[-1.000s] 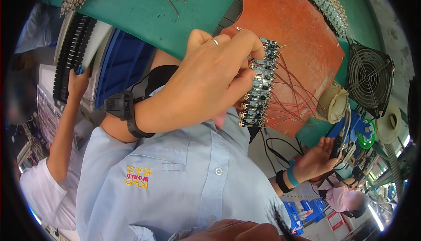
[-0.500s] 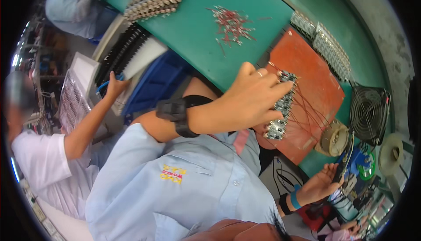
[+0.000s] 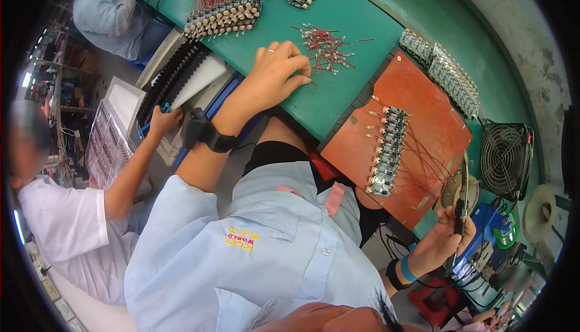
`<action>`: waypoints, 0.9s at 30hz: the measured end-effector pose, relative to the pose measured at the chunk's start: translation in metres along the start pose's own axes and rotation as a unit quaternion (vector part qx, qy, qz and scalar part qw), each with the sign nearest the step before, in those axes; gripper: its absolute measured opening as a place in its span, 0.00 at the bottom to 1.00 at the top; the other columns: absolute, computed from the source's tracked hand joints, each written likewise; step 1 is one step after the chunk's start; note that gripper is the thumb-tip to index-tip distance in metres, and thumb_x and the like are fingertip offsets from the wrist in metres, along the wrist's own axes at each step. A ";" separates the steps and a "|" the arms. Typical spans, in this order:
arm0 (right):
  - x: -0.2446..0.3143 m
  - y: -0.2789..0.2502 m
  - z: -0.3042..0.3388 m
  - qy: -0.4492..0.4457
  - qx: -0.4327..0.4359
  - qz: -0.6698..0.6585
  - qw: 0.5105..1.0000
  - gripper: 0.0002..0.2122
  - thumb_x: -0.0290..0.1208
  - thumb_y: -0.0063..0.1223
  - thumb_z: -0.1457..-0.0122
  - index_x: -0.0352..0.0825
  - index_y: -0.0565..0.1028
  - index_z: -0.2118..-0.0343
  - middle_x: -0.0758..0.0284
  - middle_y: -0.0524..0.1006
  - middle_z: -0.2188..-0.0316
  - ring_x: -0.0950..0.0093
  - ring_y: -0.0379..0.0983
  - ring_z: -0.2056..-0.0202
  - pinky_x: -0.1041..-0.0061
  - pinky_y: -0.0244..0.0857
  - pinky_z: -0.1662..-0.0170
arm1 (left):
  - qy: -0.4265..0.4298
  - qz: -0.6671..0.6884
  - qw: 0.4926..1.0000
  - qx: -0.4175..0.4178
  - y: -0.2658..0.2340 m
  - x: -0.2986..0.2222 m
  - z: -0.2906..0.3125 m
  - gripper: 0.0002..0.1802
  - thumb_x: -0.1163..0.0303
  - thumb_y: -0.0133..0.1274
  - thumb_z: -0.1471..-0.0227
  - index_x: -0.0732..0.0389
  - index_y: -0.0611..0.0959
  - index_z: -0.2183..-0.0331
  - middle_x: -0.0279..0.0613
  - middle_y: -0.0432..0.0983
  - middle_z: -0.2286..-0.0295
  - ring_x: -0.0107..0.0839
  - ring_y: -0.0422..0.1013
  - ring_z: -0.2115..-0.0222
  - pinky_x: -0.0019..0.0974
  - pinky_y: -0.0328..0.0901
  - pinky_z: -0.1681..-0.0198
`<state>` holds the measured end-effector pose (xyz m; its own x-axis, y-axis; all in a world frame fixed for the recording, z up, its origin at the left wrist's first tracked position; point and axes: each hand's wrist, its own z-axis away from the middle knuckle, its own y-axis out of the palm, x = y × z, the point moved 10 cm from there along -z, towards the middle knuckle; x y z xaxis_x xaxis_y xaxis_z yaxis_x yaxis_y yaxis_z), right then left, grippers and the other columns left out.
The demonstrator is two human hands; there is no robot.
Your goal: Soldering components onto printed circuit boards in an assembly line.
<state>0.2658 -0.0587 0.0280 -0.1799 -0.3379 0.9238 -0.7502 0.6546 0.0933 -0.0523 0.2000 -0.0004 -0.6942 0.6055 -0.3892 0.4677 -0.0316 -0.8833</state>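
Observation:
At the near edge of the green table, my left hand [image 3: 281, 75] is curled down with thumb and fingertips closing on a short red wire, mostly hidden by them. Just beyond lies a loose pile of short red wires [image 3: 326, 48]. My right hand [image 3: 447, 238] grips a soldering iron [image 3: 461, 206] by its black handle, tip pointing away from me. A strip of small circuit boards [image 3: 388, 151] rests on the orange-red board [image 3: 356, 135], untouched by either hand. Thin red wires [image 3: 426, 163] trail from its right side, and several short ends stick out on its left.
Stacked circuit boards with metal parts [image 3: 223, 15] stand at the far left; more board strips [image 3: 456, 78] line the far right. A black fan [image 3: 506, 160], a solder spool [image 3: 538, 211] and a round holder [image 3: 450, 193] sit right. A co-worker's arm [image 3: 130, 175] reaches in at left.
My left hand has left the board strip and moved left to the table near the wire pile. My right hand has raised the soldering iron slightly, more upright now. The view has shifted a little.

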 end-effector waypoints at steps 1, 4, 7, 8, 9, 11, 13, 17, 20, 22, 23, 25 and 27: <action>0.001 0.002 0.000 0.001 -0.001 0.004 1.000 0.25 0.47 0.47 0.42 0.27 0.63 0.54 0.58 0.71 0.61 0.67 0.71 0.63 0.70 0.66 0.60 | 0.004 -0.002 1.000 0.012 0.003 -0.001 0.000 0.06 0.69 0.55 0.54 0.57 0.76 0.70 0.37 0.66 0.69 0.37 0.61 0.62 0.38 0.52 0.55; 0.007 0.018 0.000 -0.007 0.018 0.002 1.000 0.26 0.48 0.50 0.44 0.28 0.63 0.54 0.58 0.72 0.64 0.69 0.71 0.68 0.71 0.65 0.61 | 0.023 -0.003 1.000 -0.015 0.002 -0.014 0.003 0.06 0.69 0.55 0.54 0.58 0.77 0.71 0.39 0.70 0.70 0.40 0.65 0.64 0.39 0.55 0.59; 0.005 0.033 0.006 0.025 0.045 0.018 0.999 0.26 0.48 0.52 0.45 0.28 0.63 0.54 0.60 0.73 0.71 0.70 0.71 0.69 0.70 0.65 0.62 | 0.003 0.198 0.980 0.030 0.004 -0.047 0.006 0.05 0.70 0.54 0.51 0.60 0.76 0.71 0.40 0.70 0.73 0.37 0.65 0.69 0.37 0.56 0.60; 0.008 0.044 0.006 0.010 0.057 0.020 0.998 0.26 0.48 0.49 0.43 0.28 0.64 0.53 0.60 0.74 0.73 0.73 0.69 0.71 0.75 0.62 0.64 | 0.039 0.224 0.974 -0.019 -0.004 -0.069 0.009 0.04 0.72 0.54 0.52 0.61 0.77 0.71 0.39 0.72 0.76 0.37 0.66 0.73 0.36 0.59 0.65; 0.008 0.049 0.009 0.031 0.043 0.045 0.998 0.28 0.49 0.50 0.43 0.27 0.63 0.52 0.60 0.74 0.73 0.74 0.69 0.73 0.77 0.62 0.66 | 0.044 0.236 0.971 -0.014 -0.002 -0.083 0.012 0.04 0.72 0.54 0.52 0.61 0.77 0.71 0.39 0.72 0.76 0.37 0.66 0.73 0.36 0.59 0.65; 0.007 0.063 0.013 0.068 0.068 0.041 0.995 0.30 0.50 0.51 0.44 0.26 0.62 0.51 0.59 0.75 0.72 0.73 0.71 0.72 0.77 0.65 0.66 | 0.084 0.293 0.952 0.013 0.001 -0.113 0.015 0.05 0.73 0.55 0.53 0.62 0.77 0.71 0.37 0.71 0.76 0.36 0.65 0.74 0.34 0.60 0.68; 0.002 0.071 0.018 0.061 0.086 0.055 0.993 0.30 0.50 0.52 0.44 0.26 0.61 0.50 0.57 0.76 0.70 0.70 0.74 0.70 0.75 0.67 0.63 | 0.109 0.313 0.942 0.045 0.004 -0.136 0.016 0.04 0.73 0.56 0.53 0.62 0.78 0.73 0.36 0.71 0.77 0.34 0.64 0.75 0.32 0.59 0.70; 0.008 0.094 0.018 0.023 0.126 -0.012 0.992 0.26 0.38 0.59 0.46 0.27 0.63 0.51 0.52 0.77 0.64 0.69 0.74 0.60 0.75 0.67 0.57 | 0.096 0.375 0.919 0.079 0.015 -0.152 0.018 0.04 0.72 0.56 0.52 0.62 0.78 0.74 0.34 0.70 0.77 0.30 0.64 0.76 0.30 0.59 0.74; 0.010 0.097 0.017 -0.017 0.178 0.031 0.983 0.24 0.35 0.59 0.46 0.27 0.63 0.52 0.52 0.77 0.63 0.69 0.75 0.60 0.75 0.67 0.56 | 0.063 0.407 0.904 0.113 0.025 -0.152 0.019 0.04 0.73 0.56 0.52 0.62 0.78 0.74 0.33 0.70 0.77 0.27 0.64 0.77 0.28 0.59 0.77; 0.010 0.101 0.018 -0.017 0.188 0.037 0.981 0.24 0.35 0.59 0.46 0.28 0.63 0.52 0.52 0.77 0.63 0.69 0.75 0.60 0.75 0.67 0.56 | 0.080 0.409 0.902 0.118 0.026 -0.156 0.019 0.03 0.75 0.56 0.53 0.63 0.78 0.74 0.33 0.69 0.78 0.25 0.64 0.77 0.26 0.60 0.79; 0.009 0.101 0.018 -0.011 0.185 0.028 0.982 0.24 0.35 0.59 0.46 0.28 0.64 0.52 0.53 0.77 0.63 0.68 0.75 0.61 0.75 0.67 0.56 | 0.078 0.408 0.902 0.118 0.026 -0.157 0.019 0.03 0.75 0.56 0.53 0.63 0.78 0.74 0.33 0.69 0.78 0.25 0.64 0.77 0.26 0.60 0.79; 0.007 0.102 0.017 -0.004 0.183 0.018 0.983 0.23 0.34 0.59 0.46 0.28 0.64 0.52 0.53 0.77 0.63 0.68 0.75 0.61 0.75 0.67 0.56 | 0.078 0.411 0.900 0.126 0.027 -0.158 0.020 0.03 0.76 0.56 0.53 0.64 0.78 0.74 0.34 0.69 0.78 0.25 0.65 0.77 0.26 0.61 0.78; 0.008 0.104 0.016 -0.012 0.186 0.019 0.982 0.23 0.33 0.59 0.46 0.28 0.64 0.52 0.54 0.76 0.64 0.67 0.75 0.61 0.74 0.68 0.56 | 0.082 0.408 0.900 0.128 0.028 -0.159 0.021 0.03 0.76 0.56 0.53 0.65 0.78 0.75 0.34 0.69 0.78 0.25 0.65 0.78 0.26 0.60 0.79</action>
<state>0.1757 -0.0044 0.0390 -0.2233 -0.3363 0.9149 -0.9225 0.3762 -0.0869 0.0597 0.0865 0.0307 -0.0774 0.4067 -0.9103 0.6290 -0.6884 -0.3611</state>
